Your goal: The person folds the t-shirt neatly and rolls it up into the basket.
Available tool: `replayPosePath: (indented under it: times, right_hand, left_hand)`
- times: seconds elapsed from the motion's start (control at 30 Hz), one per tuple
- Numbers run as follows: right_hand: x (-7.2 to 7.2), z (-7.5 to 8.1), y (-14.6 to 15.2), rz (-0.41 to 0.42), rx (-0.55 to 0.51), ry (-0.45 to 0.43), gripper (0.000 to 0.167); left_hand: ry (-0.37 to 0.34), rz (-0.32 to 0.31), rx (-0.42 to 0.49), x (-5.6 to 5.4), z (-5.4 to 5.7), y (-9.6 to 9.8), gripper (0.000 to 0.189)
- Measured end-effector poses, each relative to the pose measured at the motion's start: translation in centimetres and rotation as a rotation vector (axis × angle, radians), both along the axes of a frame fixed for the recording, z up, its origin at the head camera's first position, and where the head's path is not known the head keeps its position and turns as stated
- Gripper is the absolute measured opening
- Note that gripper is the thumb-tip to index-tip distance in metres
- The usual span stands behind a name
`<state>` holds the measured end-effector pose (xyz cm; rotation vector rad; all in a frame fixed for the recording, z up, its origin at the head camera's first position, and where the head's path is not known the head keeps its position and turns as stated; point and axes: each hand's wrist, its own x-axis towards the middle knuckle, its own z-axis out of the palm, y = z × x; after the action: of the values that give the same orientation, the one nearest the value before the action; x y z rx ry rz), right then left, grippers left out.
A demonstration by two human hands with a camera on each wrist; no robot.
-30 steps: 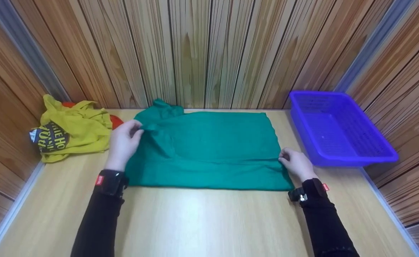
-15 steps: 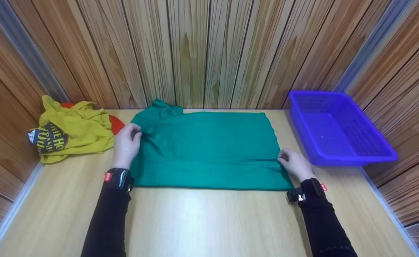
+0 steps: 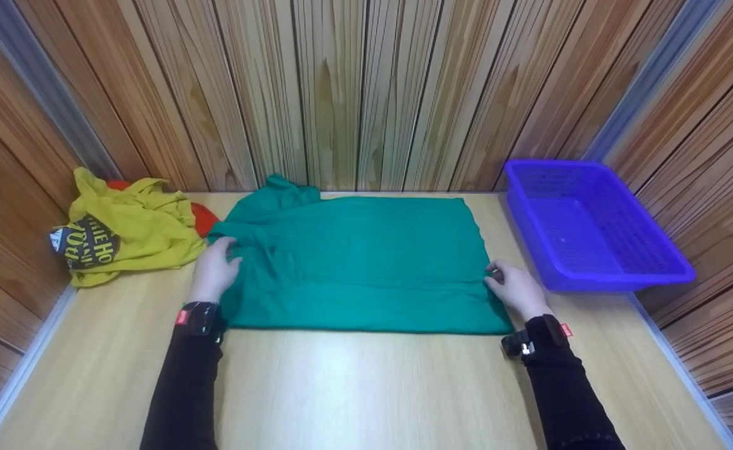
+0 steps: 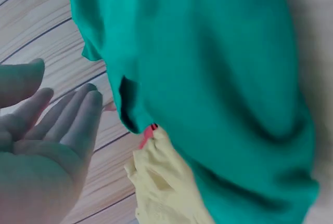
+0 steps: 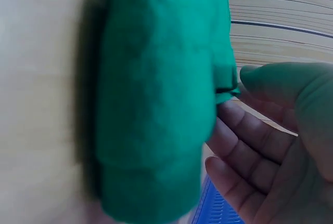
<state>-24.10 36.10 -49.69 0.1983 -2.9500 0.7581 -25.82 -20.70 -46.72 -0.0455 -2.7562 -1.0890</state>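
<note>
A green shirt [image 3: 366, 250] lies folded lengthwise on the table, its near edge straight and its far left corner bunched up. At its left end is my left hand [image 3: 215, 272], thumb apart from the fingers; in the left wrist view the fingers [image 4: 78, 120] are extended with nothing between them, beside the cloth's edge. My right hand [image 3: 516, 287] pinches the shirt's right edge between thumb and fingers, as the right wrist view shows at the pinched corner [image 5: 227, 93]. Creases run across the shirt's left part.
A crumpled yellow shirt [image 3: 147, 225] with dark print lies at the left, over something red [image 3: 204, 219]. At the right stands a purple plastic basket [image 3: 591, 231]. Wood-panelled walls [image 3: 329, 94] enclose the table [image 3: 341, 387] at the back and sides.
My left hand has let go of the shirt's left edge and come a little nearer. The cloth there has dropped and spread leftward. My right hand stays in place.
</note>
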Motion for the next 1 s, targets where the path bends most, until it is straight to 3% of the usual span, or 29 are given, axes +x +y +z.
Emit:
replayPosePath:
  times: [0.27,0.53,0.73,1.0]
  right_hand:
    - [1.3,0.5,0.5,-0.004,0.011,-0.004,0.027]
    - [3.8,1.0,1.4,-0.032,0.029,-0.125,0.028]
    - [6.1,1.0,1.9,-0.014,0.017,-0.186,0.029]
    - [8.2,0.7,1.6,-0.013,0.031,-0.218,0.032]
  left_hand:
    - [-0.101,0.034,-0.107,2.4,0.5,-2.4,0.036]
    - [-0.31,0.068,-0.133,5.2,0.5,-4.6,0.04]
    - [-0.349,0.051,-0.111,6.9,0.0,-5.9,0.04]
    - [-0.372,0.033,-0.056,8.0,-0.6,-6.3,0.03]
